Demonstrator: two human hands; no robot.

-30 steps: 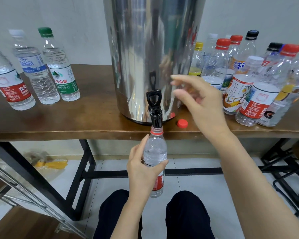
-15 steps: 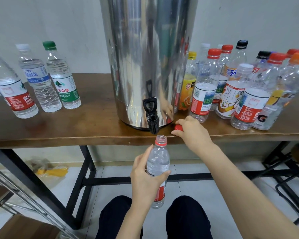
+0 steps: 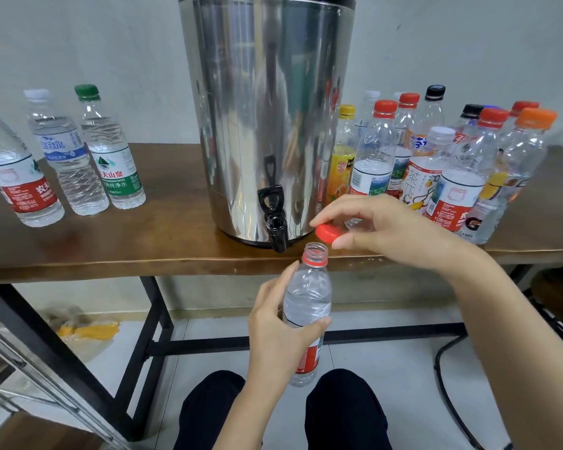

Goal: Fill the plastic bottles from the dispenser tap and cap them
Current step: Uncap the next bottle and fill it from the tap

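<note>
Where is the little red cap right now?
In the head view, the red cap is pinched in the right hand, just above and right of the open bottle, beside the tap.

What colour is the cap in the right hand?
Red. The cap, pinched by the right hand near the open bottle, shows best in the head view.

Red cap (image 3: 329,233), clear bottle (image 3: 307,306), silver dispenser (image 3: 257,108), brown table (image 3: 127,241).
</note>
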